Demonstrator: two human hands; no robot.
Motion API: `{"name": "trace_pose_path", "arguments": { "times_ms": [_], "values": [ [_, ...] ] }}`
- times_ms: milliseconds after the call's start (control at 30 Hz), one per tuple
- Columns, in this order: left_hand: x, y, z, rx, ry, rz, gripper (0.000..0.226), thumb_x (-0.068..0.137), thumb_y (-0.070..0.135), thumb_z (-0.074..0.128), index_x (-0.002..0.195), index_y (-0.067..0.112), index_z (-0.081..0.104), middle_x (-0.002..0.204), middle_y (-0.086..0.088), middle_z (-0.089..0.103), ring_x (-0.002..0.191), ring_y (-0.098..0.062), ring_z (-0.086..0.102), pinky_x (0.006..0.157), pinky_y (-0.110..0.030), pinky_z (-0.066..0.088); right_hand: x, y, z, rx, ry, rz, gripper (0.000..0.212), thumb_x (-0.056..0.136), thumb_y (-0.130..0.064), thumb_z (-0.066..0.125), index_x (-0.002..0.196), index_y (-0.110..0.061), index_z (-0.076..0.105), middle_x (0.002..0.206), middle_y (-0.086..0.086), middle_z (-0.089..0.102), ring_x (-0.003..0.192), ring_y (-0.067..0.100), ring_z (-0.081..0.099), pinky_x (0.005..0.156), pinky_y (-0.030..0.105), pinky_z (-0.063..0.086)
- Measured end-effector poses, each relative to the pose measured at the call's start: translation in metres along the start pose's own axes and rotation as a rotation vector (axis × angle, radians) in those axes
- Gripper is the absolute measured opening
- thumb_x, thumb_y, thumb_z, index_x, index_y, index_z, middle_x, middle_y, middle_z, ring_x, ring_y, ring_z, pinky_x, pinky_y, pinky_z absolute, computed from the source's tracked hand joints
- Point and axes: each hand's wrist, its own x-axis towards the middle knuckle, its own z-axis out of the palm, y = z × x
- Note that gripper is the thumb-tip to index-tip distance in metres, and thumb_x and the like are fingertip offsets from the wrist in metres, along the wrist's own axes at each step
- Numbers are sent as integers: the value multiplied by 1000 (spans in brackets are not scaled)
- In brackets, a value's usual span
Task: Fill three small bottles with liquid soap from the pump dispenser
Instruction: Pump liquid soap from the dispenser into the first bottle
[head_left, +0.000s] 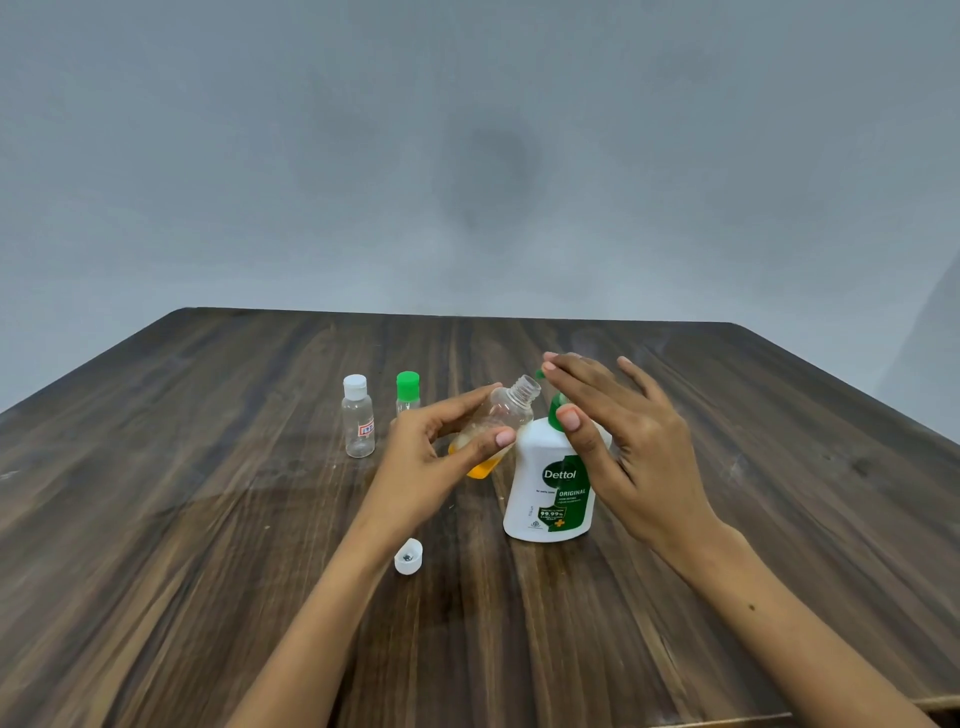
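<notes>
Open bottle (498, 415): held tilted in the left hand (441, 457), mouth just beside the pump spout.
Pump dispenser (550, 483): topped by the flat-fingered right hand (623, 436).

The right hand (618, 441) covers most of the green pump head on the soap dispenser (553, 488), so only the nozzle tip shows. The left hand (436, 457) hides the middle of the tilted open bottle (501, 421) and the lower body of the green-capped bottle (408, 392). Both forearms run off the near edge. The small print on the dispenser's label is too small to read.
</notes>
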Motion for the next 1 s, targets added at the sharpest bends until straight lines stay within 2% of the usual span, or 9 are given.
{"name": "trace_pose_path", "arguments": {
  "times_ms": [200, 433, 600, 767, 900, 1000],
  "values": [
    [2, 0, 1, -6, -4, 5, 57, 74, 35, 73, 126, 17, 64, 121, 5, 69, 115, -7, 63, 103, -37, 49, -4, -4, 9, 53, 90, 51, 56, 102, -50, 30, 114, -12, 71, 122, -5, 66, 118, 6, 58, 105, 40, 40],
    [0, 0, 0, -10, -4, 16, 53, 73, 35, 72, 123, 20, 65, 119, 5, 71, 112, -7, 65, 100, -35, 52, -1, -3, 6, 11, 47, 24, 58, 103, -51, 27, 124, -12, 65, 133, -4, 59, 128, 6, 50, 112, 36, 32],
    [0, 0, 1, -8, 0, 10, 54, 73, 36, 73, 124, 20, 65, 121, 5, 70, 114, -8, 64, 102, -38, 50, -4, -3, 8, 33, 98, 30, 55, 103, -48, 31, 112, -12, 72, 122, -5, 66, 117, 7, 59, 104, 42, 41],
    [1, -1, 0, -10, -4, 14, 50, 76, 32, 76, 123, 20, 65, 119, 7, 70, 113, -7, 64, 102, -37, 50, 2, -3, 6, 4, 70, 11, 57, 103, -49, 30, 118, -11, 69, 126, -3, 64, 121, 8, 56, 109, 38, 37],
    [2, -3, 0, -9, -8, 16, 53, 75, 32, 74, 125, 17, 65, 120, 6, 70, 115, -8, 63, 102, -38, 50, -5, -3, 10, 45, 123, 25, 50, 102, -45, 34, 114, -12, 70, 123, -10, 62, 118, 4, 56, 105, 38, 41],
    [1, -4, -1, -4, -9, 18, 53, 76, 33, 74, 126, 19, 64, 121, 6, 69, 116, -8, 63, 103, -39, 49, -4, -2, 9, 37, 123, 11, 50, 102, -45, 34, 113, -12, 71, 122, -6, 65, 117, 6, 58, 104, 40, 42]
  ]
}}
